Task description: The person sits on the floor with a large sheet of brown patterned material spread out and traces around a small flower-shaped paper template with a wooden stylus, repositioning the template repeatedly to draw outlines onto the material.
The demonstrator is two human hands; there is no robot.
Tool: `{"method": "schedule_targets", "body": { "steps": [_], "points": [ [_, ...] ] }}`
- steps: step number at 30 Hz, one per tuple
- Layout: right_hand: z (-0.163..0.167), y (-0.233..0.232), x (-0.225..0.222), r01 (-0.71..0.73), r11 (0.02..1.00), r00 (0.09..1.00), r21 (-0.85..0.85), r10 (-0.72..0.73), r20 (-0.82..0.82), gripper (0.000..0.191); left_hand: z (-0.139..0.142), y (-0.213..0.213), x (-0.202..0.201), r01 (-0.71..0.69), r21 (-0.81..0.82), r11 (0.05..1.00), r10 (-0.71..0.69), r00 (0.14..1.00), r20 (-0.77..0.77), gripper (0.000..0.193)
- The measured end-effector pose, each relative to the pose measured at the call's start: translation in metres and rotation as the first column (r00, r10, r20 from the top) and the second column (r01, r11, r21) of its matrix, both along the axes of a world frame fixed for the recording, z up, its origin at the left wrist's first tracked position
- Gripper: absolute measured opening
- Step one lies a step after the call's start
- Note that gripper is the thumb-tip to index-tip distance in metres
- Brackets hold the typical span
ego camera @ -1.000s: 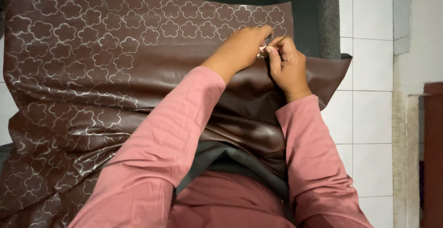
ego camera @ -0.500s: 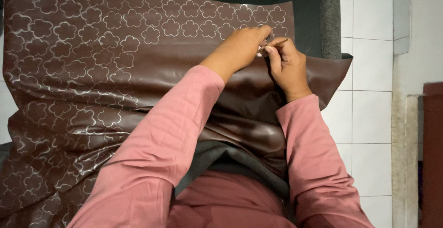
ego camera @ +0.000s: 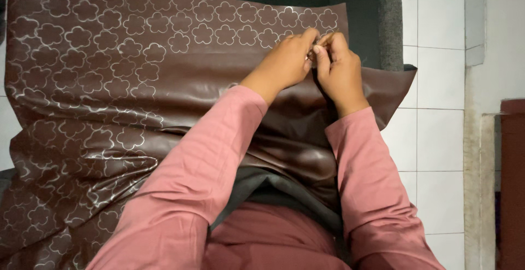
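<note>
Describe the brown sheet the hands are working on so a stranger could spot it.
On the white tiled floor lies a big dark brown glossy sheet, spread over the person's lap. The left hand and right hand pinch near its far edge. Silver flower outlines set it apart from the plain grey mat.

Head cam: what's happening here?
A person in pink sleeves works on a brown faux-leather sheet with a silver flower pattern, draped over the lap and the white tiled floor. Left hand and right hand meet at the sheet's far edge, pinching something too small to identify.
</note>
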State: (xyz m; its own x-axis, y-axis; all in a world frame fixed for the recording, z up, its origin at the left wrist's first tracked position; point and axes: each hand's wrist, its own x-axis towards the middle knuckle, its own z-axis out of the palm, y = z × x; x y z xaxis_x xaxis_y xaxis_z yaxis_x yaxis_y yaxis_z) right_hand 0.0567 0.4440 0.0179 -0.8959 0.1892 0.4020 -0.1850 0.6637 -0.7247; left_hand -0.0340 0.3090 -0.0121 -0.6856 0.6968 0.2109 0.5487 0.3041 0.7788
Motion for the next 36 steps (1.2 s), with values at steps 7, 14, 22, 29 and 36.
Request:
{"method": "schedule_targets", "body": {
  "steps": [7, 14, 22, 29, 36],
  "points": [
    [-0.01, -0.001, 0.004, -0.011, 0.994, 1.0, -0.109, 0.008, -0.027, 0.006, -0.014, -0.002, 0.006, -0.001, 0.129, 0.992, 0.016, 0.993, -0.119, 0.053],
    [-0.016, 0.001, 0.005, -0.02, 0.995, 0.999, -0.101, 0.016, -0.031, 0.005, -0.008, -0.004, 0.008, -0.04, 0.071, 0.997, 0.05, 0.989, -0.138, 0.055],
    [-0.017, 0.001, 0.005, -0.023, 0.992, 1.0, -0.125, 0.021, -0.017, 0.006, 0.0, -0.005, 0.009, -0.086, 0.007, 0.996, 0.086, 0.983, -0.16, 0.058],
    [-0.017, 0.0, 0.004, 0.009, 0.997, 1.0, -0.075, -0.011, -0.027, 0.006, 0.0, -0.006, 0.008, -0.084, 0.012, 0.996, 0.085, 0.981, -0.177, 0.062],
    [-0.016, -0.002, 0.004, 0.031, 0.998, 0.999, -0.056, -0.033, -0.042, 0.005, 0.0, -0.006, 0.008, -0.077, 0.011, 0.997, 0.077, 0.983, -0.166, 0.064]
  ]
}}
